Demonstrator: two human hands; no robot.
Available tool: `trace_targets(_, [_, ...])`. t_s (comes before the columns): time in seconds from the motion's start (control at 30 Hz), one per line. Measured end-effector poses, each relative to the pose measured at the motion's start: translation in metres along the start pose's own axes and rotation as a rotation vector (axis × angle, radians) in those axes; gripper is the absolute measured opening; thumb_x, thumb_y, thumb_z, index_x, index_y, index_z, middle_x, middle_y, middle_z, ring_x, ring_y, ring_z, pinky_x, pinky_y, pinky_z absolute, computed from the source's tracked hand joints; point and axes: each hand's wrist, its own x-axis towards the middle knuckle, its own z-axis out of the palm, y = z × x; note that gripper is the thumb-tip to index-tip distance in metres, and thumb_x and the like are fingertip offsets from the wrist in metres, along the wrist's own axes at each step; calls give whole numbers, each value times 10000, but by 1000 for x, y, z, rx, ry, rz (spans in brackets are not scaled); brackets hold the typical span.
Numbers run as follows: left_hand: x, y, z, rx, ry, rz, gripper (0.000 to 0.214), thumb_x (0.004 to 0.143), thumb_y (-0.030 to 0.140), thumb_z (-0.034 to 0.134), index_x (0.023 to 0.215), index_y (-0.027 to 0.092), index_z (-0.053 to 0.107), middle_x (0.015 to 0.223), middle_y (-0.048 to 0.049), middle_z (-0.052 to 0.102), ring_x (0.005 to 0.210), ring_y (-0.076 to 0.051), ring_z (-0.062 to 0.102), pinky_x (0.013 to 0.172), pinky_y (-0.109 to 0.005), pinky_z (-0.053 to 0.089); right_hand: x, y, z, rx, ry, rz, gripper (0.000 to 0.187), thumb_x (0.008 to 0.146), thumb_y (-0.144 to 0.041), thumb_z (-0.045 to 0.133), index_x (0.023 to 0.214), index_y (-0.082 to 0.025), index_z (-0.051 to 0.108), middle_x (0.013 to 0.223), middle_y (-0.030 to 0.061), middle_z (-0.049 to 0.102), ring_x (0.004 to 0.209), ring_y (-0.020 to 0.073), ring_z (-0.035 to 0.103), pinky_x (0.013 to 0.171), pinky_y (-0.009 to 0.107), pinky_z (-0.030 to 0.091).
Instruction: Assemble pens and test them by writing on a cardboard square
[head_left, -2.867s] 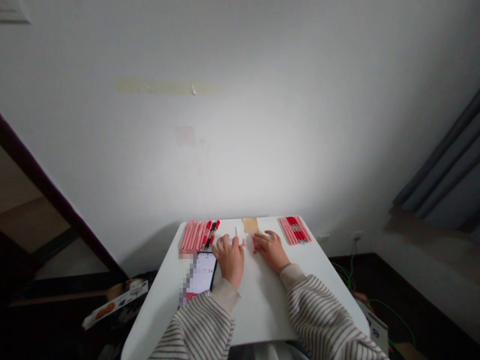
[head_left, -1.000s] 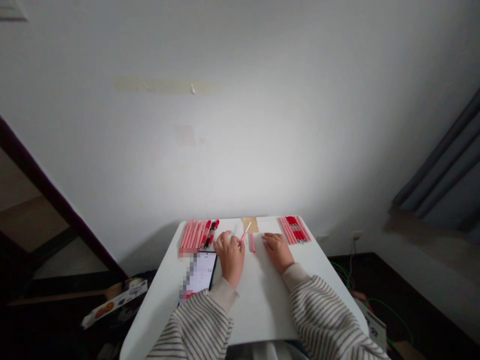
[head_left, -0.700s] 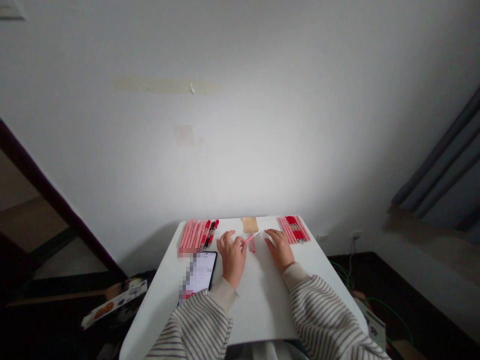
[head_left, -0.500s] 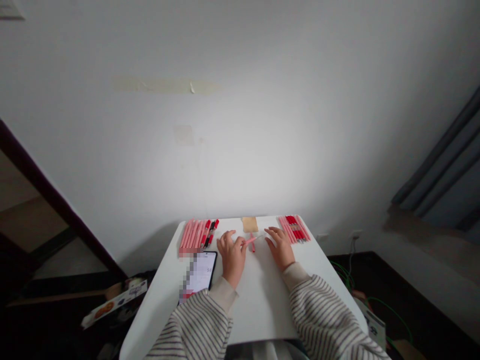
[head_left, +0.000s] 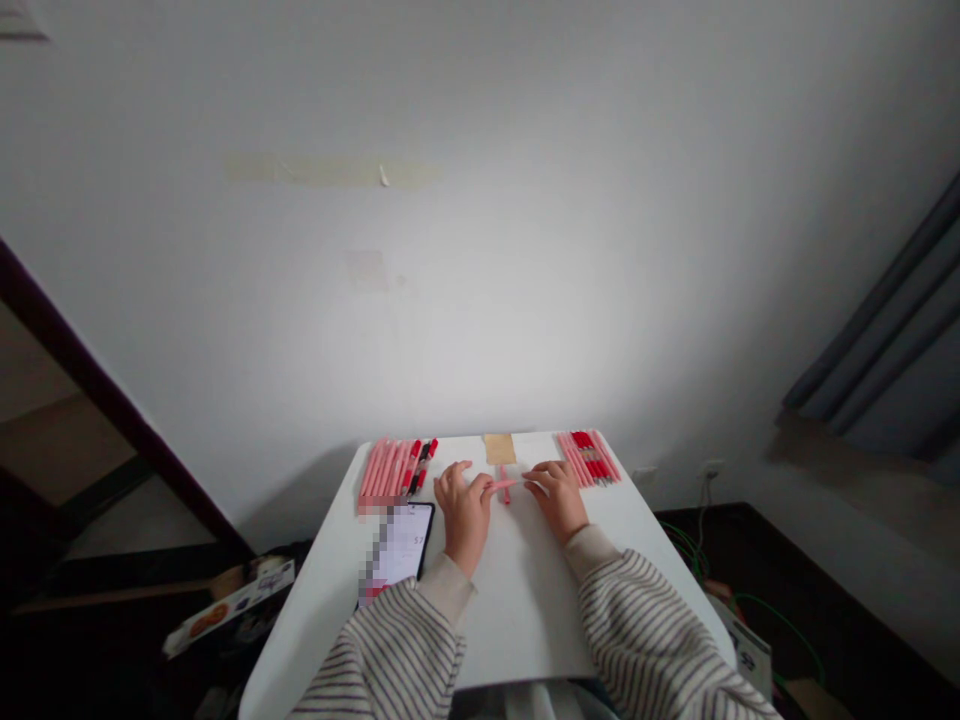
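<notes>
On the counter [head_left: 525,620], at left, a row of pens [head_left: 388,472] is laid. By the left hand [head_left: 465,515], a pink pen part [head_left: 505,484] is pinched, seen across another pink piece [head_left: 506,498]. At its other end the right hand [head_left: 561,503] is placed; whether its fingers are closed cannot be told. Farther right, more pens [head_left: 589,460] are lined up.

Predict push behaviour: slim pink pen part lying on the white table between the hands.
Slim pink pen part may roll sideways: it looks narrow and rounded. Probably stiff, given its straight outline. Likely light: smaller than the left hand.
</notes>
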Motion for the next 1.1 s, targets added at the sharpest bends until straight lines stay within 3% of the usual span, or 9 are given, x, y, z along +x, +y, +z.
trace_targets(1.1, [2,-9,4,88,112,-94,164,839,264,530,867,266,692,1131,-67,541,1076,-245,449,929,-424,361,0,9,-2,-56,144,60,163,860,-261,590,863,-254,753,853,61,616,873,206,483,790,339,399])
